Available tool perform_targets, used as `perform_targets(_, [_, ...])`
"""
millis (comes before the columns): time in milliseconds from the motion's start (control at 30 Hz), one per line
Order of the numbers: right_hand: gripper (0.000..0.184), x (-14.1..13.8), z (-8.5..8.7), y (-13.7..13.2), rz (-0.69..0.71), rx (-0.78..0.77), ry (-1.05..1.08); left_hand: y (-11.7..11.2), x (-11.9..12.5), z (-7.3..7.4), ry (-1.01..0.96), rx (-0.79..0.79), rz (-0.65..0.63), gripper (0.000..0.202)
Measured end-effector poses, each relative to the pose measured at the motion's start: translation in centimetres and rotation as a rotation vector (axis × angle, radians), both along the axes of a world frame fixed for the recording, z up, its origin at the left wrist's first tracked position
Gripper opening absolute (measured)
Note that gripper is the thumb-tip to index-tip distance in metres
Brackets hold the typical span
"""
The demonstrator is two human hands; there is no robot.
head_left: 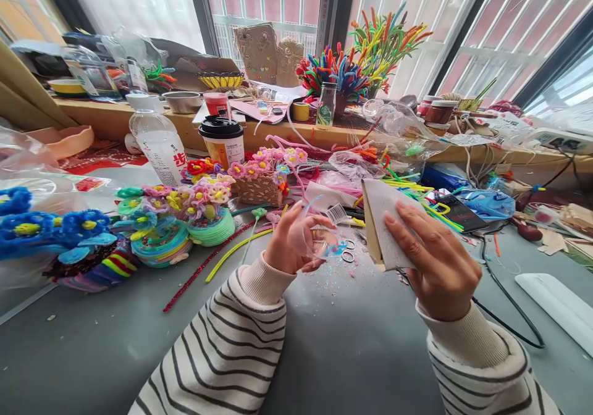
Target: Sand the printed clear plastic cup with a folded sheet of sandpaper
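Observation:
My left hand (285, 242) is curled around a curved, clear plastic piece (303, 236) with blue marks at one end. Its fingers bend behind the plastic and show through it. In my right hand (438, 260) is a folded piece of card (393, 223), white on the face under my fingers and brown along its left edge. The card is held upright and tilted, apart from the left hand. Between the hands, two small dark rings (347, 256) lie on the grey table (333, 353), near scattered glitter and bits.
Fuzzy-wire flower pots (210, 226) and a blue flower pot (88, 267) stand at left. Behind are a water bottle (157, 143), a lidded cup (222, 140) and a flower basket (259, 189). Loose fuzzy wires (238, 251), a black cable (509, 316) and a white bar (556, 310) lie about.

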State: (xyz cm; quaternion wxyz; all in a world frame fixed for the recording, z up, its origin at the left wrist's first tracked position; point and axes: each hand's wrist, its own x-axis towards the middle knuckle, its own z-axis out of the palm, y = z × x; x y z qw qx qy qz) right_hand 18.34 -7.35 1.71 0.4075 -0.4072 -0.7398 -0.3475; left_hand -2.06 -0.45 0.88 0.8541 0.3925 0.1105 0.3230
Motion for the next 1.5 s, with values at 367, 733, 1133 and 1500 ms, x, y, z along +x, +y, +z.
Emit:
perform_targets(367, [0.068, -1.1, 2.0, -0.9, -0.019, -0.1, 0.299, -0.4, 0.2, -0.4, -0.114, 0.139, 0.273, 0.057])
perform_targets(733, [0.059, -3.7, 1.3, 0.5, 0.181, -0.279, 0.236, -0.4, -0.2, -0.6, -0.001, 0.306, 0.28, 0.084])
perform_targets(1133, [0.05, -4.0, 0.7, 0.4, 0.209, -0.204, 0.068, -0.4, 0.2, -0.4, -0.022, 0.12, 0.36, 0.053])
perform_targets(1500, [0.046, -4.1, 0.8, 0.2, 0.213, -0.156, -0.008, -0.2, 0.5, -1.4, -0.021, 0.149, 0.345, 0.052])
